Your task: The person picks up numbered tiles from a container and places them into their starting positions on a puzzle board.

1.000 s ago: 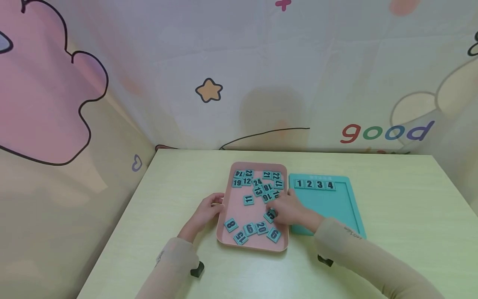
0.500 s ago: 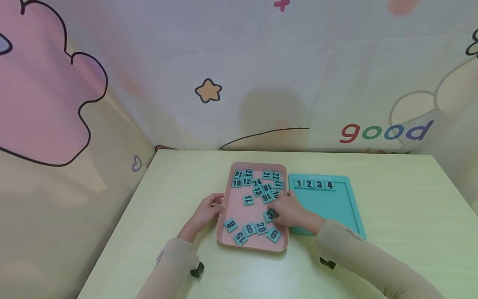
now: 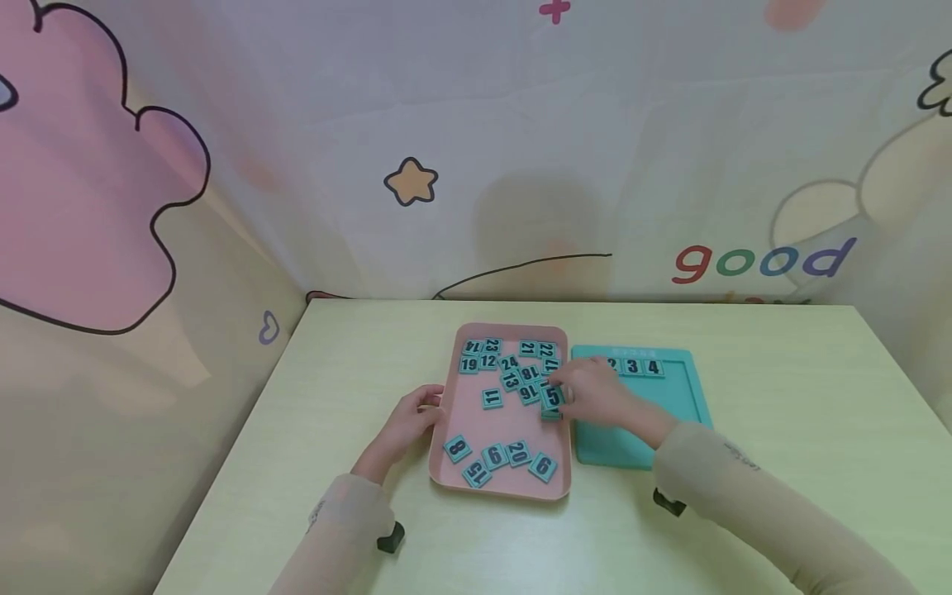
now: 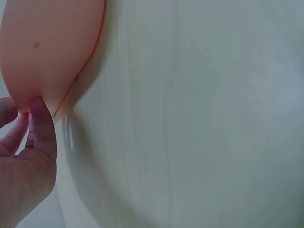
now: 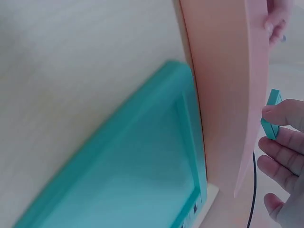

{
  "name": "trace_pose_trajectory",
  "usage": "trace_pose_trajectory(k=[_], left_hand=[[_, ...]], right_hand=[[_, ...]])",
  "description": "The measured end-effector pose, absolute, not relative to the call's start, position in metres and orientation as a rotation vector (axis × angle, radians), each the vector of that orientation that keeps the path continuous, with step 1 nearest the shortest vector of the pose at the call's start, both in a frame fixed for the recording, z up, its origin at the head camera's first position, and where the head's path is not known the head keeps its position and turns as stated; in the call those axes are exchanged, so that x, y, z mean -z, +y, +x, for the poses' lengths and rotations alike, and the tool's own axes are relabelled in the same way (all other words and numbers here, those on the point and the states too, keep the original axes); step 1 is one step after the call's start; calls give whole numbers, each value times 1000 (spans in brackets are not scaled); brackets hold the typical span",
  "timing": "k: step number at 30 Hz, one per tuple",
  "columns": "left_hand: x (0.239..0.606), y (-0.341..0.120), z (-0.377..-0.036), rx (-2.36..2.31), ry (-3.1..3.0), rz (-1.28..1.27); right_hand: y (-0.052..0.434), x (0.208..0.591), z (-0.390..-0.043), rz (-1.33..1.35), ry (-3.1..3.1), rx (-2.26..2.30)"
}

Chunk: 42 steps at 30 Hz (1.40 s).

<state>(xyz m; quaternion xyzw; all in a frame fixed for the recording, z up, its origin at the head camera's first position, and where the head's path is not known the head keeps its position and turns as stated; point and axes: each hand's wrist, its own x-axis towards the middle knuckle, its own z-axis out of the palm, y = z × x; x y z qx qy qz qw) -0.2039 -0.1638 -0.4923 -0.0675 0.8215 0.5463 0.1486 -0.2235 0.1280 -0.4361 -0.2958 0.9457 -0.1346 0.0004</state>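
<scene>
Between thumb and fingertips, my right hand point(image 3: 595, 392) pinches a teal number tile marked 5 point(image 3: 552, 398). It holds the tile over the right side of the pink tray point(image 3: 483, 426), and in the right wrist view the tile point(image 5: 271, 114) shows edge-on above the tray wall. At the tray's left edge, my left hand point(image 3: 405, 421) pinches the rim, its thumb against the outer wall in the left wrist view. A teal board point(image 3: 632, 442) lies right of the tray. Tiles 3 point(image 3: 632, 368) and 4 point(image 3: 654, 368) sit in its top row; my right hand partly hides the row's left end.
More number tiles lie loose in the tray, clustered at its far end, with tile 11 point(image 3: 492, 398) alone mid-tray. Near the front are tiles 8 point(image 3: 457, 449), 15 point(image 3: 477, 473) and 20 point(image 3: 518, 453). A printed cloth point(image 3: 357, 207) hangs behind the pale table point(image 3: 357, 355).
My right hand has lifted the 5 tile from the tray floor and moved it slightly right and away from me. My left hand stays at the tray's edge.
</scene>
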Motion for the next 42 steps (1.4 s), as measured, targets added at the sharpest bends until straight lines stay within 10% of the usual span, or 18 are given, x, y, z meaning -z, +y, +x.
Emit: trace_pose_trajectory(k=[42], left_hand=[[491, -163, -205, -1546, 2367, -204]], right_hand=[[284, 456, -249, -355, 2931, 543]])
